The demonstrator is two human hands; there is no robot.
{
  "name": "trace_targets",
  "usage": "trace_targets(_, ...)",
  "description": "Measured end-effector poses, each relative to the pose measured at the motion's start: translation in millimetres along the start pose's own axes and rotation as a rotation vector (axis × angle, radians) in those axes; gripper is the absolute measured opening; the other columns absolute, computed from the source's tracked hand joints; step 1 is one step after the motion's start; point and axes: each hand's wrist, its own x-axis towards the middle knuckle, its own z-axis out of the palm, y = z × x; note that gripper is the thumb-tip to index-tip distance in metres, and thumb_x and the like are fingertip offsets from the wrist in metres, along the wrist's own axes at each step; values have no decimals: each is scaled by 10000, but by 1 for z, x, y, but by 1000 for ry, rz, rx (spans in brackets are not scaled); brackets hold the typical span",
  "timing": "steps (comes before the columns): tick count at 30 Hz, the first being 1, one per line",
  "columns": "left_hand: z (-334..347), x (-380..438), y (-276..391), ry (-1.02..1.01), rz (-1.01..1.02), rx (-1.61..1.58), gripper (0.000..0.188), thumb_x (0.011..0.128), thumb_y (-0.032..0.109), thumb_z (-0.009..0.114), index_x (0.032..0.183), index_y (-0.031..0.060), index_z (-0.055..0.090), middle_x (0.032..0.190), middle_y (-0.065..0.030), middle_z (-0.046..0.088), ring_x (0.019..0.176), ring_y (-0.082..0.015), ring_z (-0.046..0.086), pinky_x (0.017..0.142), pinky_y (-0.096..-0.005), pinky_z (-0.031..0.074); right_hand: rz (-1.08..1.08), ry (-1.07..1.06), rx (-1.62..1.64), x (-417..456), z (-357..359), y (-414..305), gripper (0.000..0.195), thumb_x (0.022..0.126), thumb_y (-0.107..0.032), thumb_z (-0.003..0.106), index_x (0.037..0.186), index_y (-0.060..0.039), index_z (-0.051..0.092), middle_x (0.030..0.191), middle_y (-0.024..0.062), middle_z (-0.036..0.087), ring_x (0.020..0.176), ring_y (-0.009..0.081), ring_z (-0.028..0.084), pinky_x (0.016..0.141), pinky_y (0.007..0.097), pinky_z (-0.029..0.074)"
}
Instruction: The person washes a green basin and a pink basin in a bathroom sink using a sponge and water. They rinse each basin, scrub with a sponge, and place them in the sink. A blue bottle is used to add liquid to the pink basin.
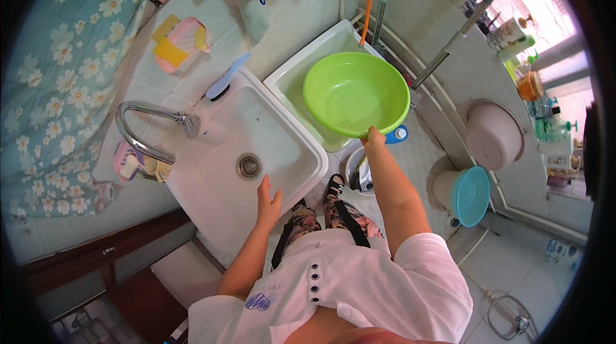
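My right hand (373,137) grips the near rim of a bright green plastic basin (353,91), which is over the rear white sink (284,74). My left hand (269,200) is held over the near part of the white washbasin (216,209), fingers apart and holding nothing. A metal drain (249,166) sits in the washbasin's bottom. The chrome faucet (144,147) curves at its left. On its back edge lies a light-blue brush (228,77) with dark bristles. An orange hose (369,5) hangs down behind the green basin.
A blue bottle (397,135) and a bucket with dark items (357,171) stand beside the sinks. At right are a turquoise basin (471,196) and a mauve basin (493,135). Bottles (512,38) line the windowsill. A pink wall holder (180,46) bears yellow sponges; a floral curtain (67,84) hangs left.
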Motion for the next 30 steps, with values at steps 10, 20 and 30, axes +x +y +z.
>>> trace_targets(10,10,-23,-2,19,-170,-45,565,846,89,519,1351,105,265,1351,-112,317,1201,-241,378,972,-373,312,103,-241,-545,54,-22,56,465,841,-277,565,1246,-136,383,1208,101,418,992,262,499,839,445,398)
trace_targets(20,15,3,33,-182,-32,34,296,856,75,425,1141,73,503,894,-81,592,874,-190,559,809,-295,421,183,-534,-422,-79,-75,64,218,871,-198,458,1061,-106,514,922,51,588,774,169,569,647,301,470)
trace_targets(30,-14,36,-22,-54,282,38,186,852,19,387,922,35,559,828,-81,567,820,-212,532,798,-309,405,-11,-572,-277,-134,-97,86,163,870,-236,373,870,-121,488,738,34,550,689,174,553,651,317,461)
